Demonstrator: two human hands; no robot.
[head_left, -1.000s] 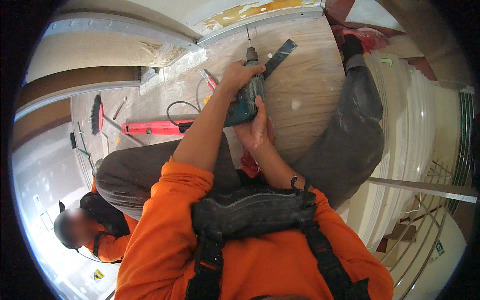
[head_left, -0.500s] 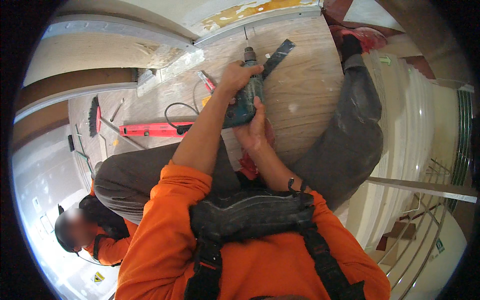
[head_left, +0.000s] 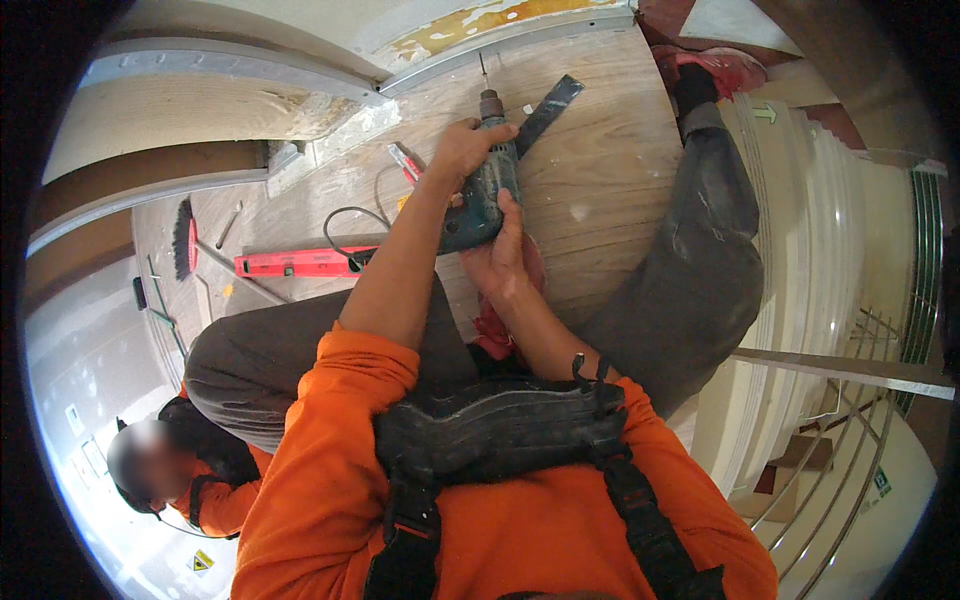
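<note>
A dark teal power drill (head_left: 484, 190) lies pointed away from me, low over the wood-grain board. Its thin bit reaches the metal track along the wall's foot; whether the tip touches it I cannot tell. My left hand (head_left: 467, 148) is closed round the drill's front body, just behind the chuck (head_left: 490, 103), thumb across the top. Farther back, my right hand (head_left: 503, 255) grips the rear, with its thumb along the housing and its other fingers mostly hidden. Right of the chuck rests a dark flat bar (head_left: 553, 112), partly behind the drill. A black cable (head_left: 345, 212) loops out to the left.
A red spirit level (head_left: 295, 263), a red utility knife (head_left: 404, 162) and a black-bristled brush (head_left: 184, 240) lie to the left. My bent legs flank the board (head_left: 600, 190). Another person (head_left: 205, 480) in orange is at lower left. Pale stacked panels (head_left: 800, 260) stand right.
The view has shifted slightly. Both hands keep the same hold on the drill, and the bit stays at the metal track.
</note>
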